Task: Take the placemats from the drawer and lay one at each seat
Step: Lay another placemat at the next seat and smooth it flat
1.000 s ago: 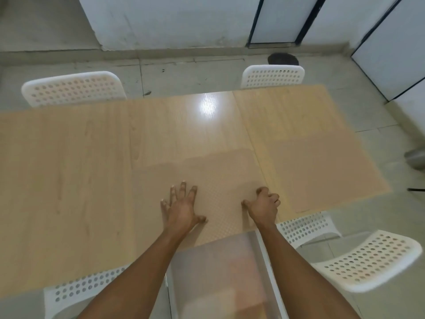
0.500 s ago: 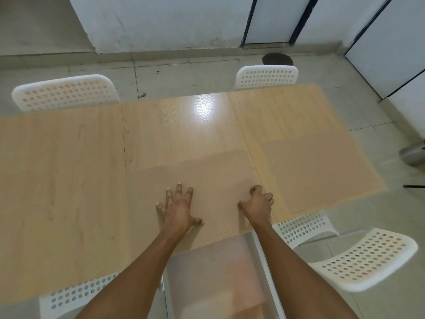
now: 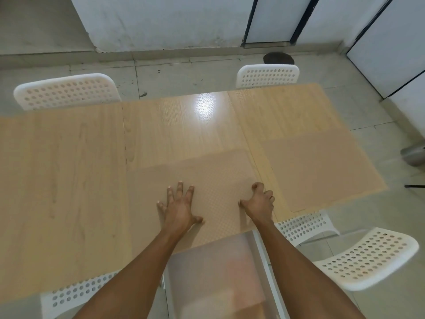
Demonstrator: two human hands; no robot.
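A tan dotted placemat (image 3: 207,176) lies on the wooden table (image 3: 64,169) at the near edge, right in front of me. My left hand (image 3: 178,208) presses flat on it with fingers spread. My right hand (image 3: 259,203) has its fingers curled at the mat's right edge. A second placemat (image 3: 322,171) lies flat at the table's right end. Below the table edge, between my forearms, the white drawer (image 3: 261,249) stands open; its inside looks pale and blurred.
White perforated chairs stand around the table: two on the far side (image 3: 66,92) (image 3: 268,75), one pulled out at the right (image 3: 368,256), one tucked in at the near right (image 3: 303,224) and one at the near left (image 3: 76,293). A metal object (image 3: 414,154) sits on the floor at the right.
My hands stay on the near placemat in nearly the same pose. The view has shifted slightly, and the right hand's fingers sit a little closer to the mat's edge.
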